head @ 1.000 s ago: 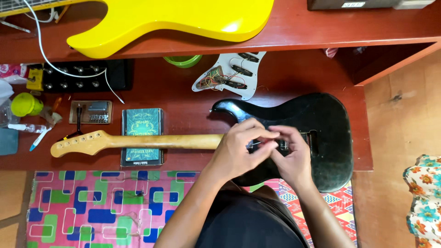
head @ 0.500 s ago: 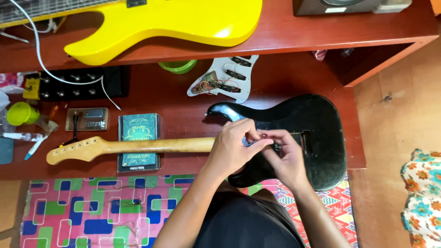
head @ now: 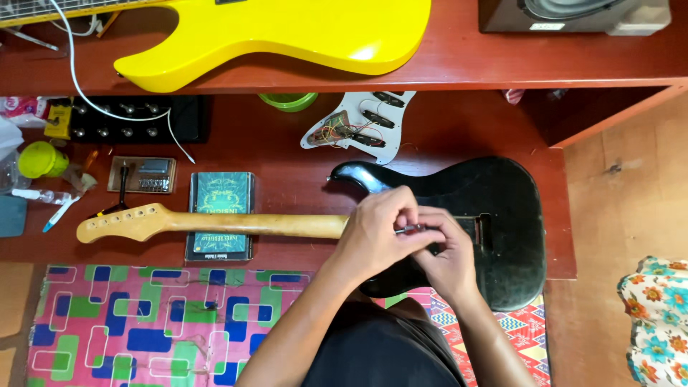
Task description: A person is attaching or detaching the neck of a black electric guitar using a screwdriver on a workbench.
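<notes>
Black guitar (head: 494, 215) flat on desk (head: 287, 158), neck (head: 215, 223) pointing left. Left hand (head: 376, 233) and right hand (head: 448, 251) together over neck joint, pinching small metal part (head: 412, 229), likely fitting hardware there. Next move calls for steady fine turning.

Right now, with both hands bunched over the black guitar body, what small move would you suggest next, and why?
Probably steady the small metal part over the body cavity. Both the left hand and the right hand pinch it above the black guitar body, where the neck joins, so it seems not yet seated.
</notes>
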